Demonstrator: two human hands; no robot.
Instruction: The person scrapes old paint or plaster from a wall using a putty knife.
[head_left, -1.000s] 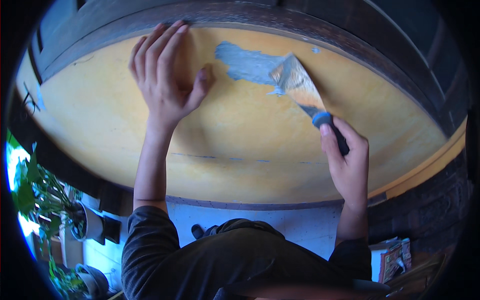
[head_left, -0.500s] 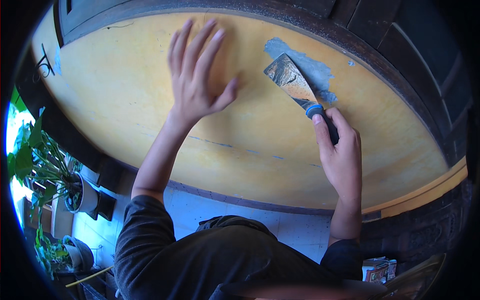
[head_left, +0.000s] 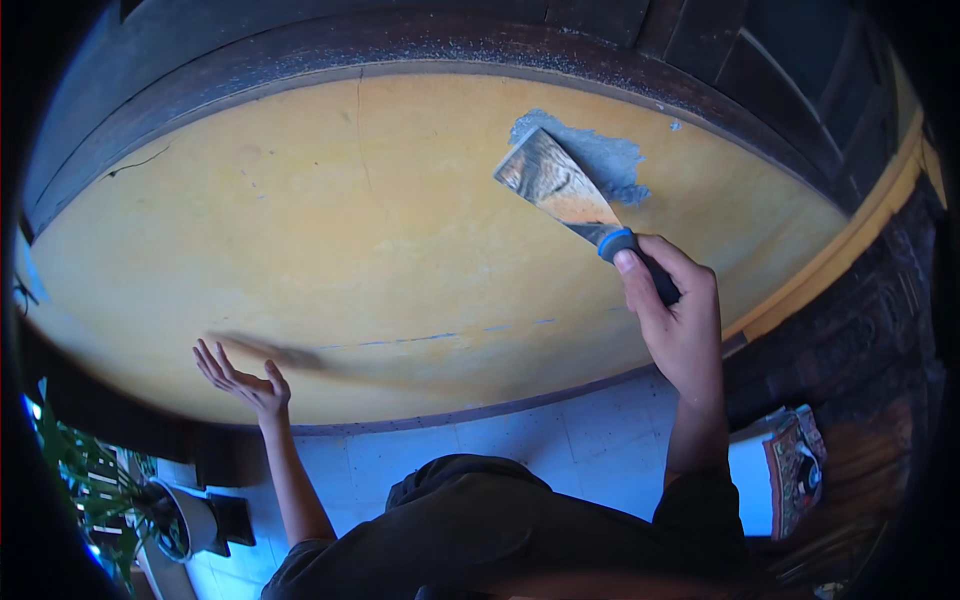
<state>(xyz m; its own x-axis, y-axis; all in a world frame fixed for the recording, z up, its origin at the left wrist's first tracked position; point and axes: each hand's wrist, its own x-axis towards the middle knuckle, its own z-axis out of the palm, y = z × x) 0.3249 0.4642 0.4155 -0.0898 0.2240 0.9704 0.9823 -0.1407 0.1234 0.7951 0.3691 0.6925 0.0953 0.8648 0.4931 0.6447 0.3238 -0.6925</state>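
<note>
In my right hand [head_left: 680, 310] is a putty knife [head_left: 560, 185] with a broad metal blade and a dark handle with a blue collar. Its stained blade points up and left, overlapping the edge of a bare grey patch [head_left: 600, 155] in the yellow wall [head_left: 330, 230]. Whether the blade touches the wall I cannot tell. My left hand [head_left: 250, 385] is low at the left, holding nothing, its fingers apart and the palm turned upward. It is nearest the lower part of the wall, where its shadow falls.
Dark wooden framing [head_left: 400, 45] runs above the wall. A faded line of blue-grey marks [head_left: 440, 336] crosses its lower part. Pale floor tiles [head_left: 400, 465] lie below. A potted plant [head_left: 190, 520] stands at lower left; a patterned item [head_left: 795, 470] lies near carved dark wood at right.
My left hand has dropped from high in front of the wall to its lower left. The putty knife stays by the grey patch in my right hand. The view has shifted.
</note>
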